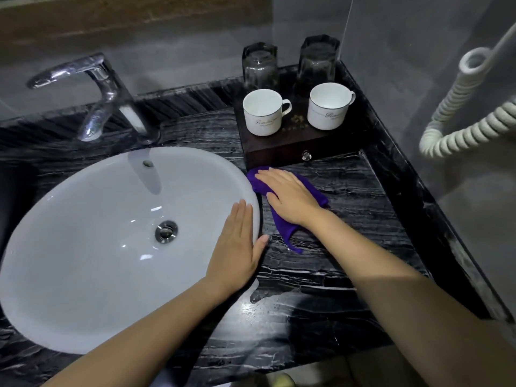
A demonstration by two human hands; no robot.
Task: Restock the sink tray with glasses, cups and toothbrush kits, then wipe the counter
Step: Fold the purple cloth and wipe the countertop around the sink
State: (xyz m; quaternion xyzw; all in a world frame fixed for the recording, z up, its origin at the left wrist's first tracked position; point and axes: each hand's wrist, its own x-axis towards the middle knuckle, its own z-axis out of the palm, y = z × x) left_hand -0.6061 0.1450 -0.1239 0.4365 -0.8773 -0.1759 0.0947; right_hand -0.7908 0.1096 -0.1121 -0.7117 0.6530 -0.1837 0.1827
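- Forearms enter from the near edge; the left hand (237,247) lies flat, fingers together and extended, palm down across the right rim of the white basin (83,219), gripping nothing.
- Right hand (290,196), also flat and unclenched, presses a purple cloth (282,227) onto the black veined counter (349,196), just right of the basin and just near the tray's front edge. The two hands sit near each other but do not touch.
- Cloth: soft, limp and light, judged from its folds and the tail trailing toward the near side. It probably needs no grip; downward palm pressure should drag it, though a loose tail may bunch or fold under.
- Counter: hard, polished, with wet glints near the basin's near-right rim, so likely slick; the cloth should glide readily.
- Dark wooden tray (279,152) stands at the far right corner, with a small clear knob (306,155) on its front face.
- On the tray, two white cups (264,113) stand upright toward the near side and two glasses (259,65) stand inverted behind them. Both kinds look rigid, smooth and breakable; a cup is best taken by its handle, a glass around its wall.
- Toothbrush kits are not visible anywhere on the tray.
- Chrome faucet (106,90) stands beyond the basin; a coiled white cord (460,107) hangs at far right.
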